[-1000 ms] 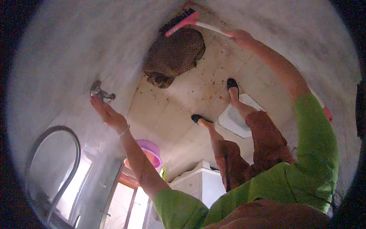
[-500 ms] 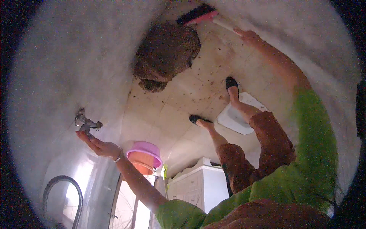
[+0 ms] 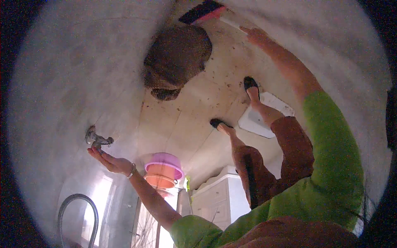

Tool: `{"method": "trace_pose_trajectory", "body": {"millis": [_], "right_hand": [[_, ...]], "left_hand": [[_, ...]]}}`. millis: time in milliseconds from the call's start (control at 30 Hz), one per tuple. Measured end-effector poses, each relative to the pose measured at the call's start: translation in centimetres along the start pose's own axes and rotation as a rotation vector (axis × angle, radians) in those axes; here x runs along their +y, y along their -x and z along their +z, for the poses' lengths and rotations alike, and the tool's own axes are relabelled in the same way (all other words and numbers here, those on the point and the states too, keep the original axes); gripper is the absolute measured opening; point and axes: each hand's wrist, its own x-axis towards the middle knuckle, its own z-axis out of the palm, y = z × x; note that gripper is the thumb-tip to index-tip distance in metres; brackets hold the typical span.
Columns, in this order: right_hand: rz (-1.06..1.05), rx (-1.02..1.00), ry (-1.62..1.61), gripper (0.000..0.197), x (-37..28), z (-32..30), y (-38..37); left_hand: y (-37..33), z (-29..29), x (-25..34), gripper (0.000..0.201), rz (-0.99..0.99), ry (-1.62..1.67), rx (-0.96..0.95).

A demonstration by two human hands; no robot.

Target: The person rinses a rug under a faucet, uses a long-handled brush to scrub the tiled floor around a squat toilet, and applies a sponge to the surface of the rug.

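Observation:
On the left, my left hand [image 3: 115, 164] reaches to a metal tap [image 3: 98, 139] on the wall. Its fingers are stretched out, and the fingertips are at the underside of the tap; whether they press on it I cannot tell. At the upper right my right hand [image 3: 257, 38] is closed round the pale handle of a broom [image 3: 203, 13], one finger lying along it. The broom head, pink with dark bristles, is on the floor at the far end, beside a bulky brown sack [image 3: 178, 53].
Dark crumbs of dirt lie scattered over the tiled floor [image 3: 194, 107]. A white squat toilet [image 3: 258, 124] is set in it by my feet. Purple [image 3: 165, 159] and orange [image 3: 161, 180] basins, a white cabinet [image 3: 213, 200] and a metal hose [image 3: 62, 215] are at the lower left and middle.
The broom and my right hand have moved a little to the left and farther off. My left hand stays at the tap. The whole view has shifted slightly.

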Motion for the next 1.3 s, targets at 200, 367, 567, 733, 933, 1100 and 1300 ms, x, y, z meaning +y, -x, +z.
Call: {"method": "trace_pose_trajectory", "body": {"millis": [200, 367, 567, 733, 933, 1100, 1300], "right_hand": [[0.344, -0.298, -0.27, 0.054, 3.5, 3.9, 17.1], [0.398, -0.259, -0.356, 0.055, 1.2, 1.0, 23.5], [0.008, 0.368, -0.383, 0.063, 0.5, 2.8, 13.5], [0.221, 0.14, -0.426, 0.055, -7.0, -3.3, 1.6], [0.17, 0.237, -0.216, 0.055, -1.9, -1.1, -1.9], [0.163, 0.029, -0.159, 0.053, -2.5, -0.4, 5.5], [0.159, 0.122, -0.372, 0.048, -4.4, -5.5, 5.9]], "left_hand": [[0.3, 1.1, -1.6, 0.035, 0.039, 0.118, 0.01], [0.0, 0.2, -3.1, 0.035, 0.202, 0.005, -0.026], [-0.1, 0.6, -2.0, 0.035, 0.266, -0.002, -0.073], [0.3, 0.3, -0.9, 0.034, 0.209, -0.013, -0.05], [0.2, 1.8, 0.4, 0.033, 0.156, 0.13, -0.01], [0.2, 0.2, -1.8, 0.035, 0.144, 0.013, 0.011], [-0.2, 1.1, -2.8, 0.034, 0.113, 0.042, 0.029]]}}
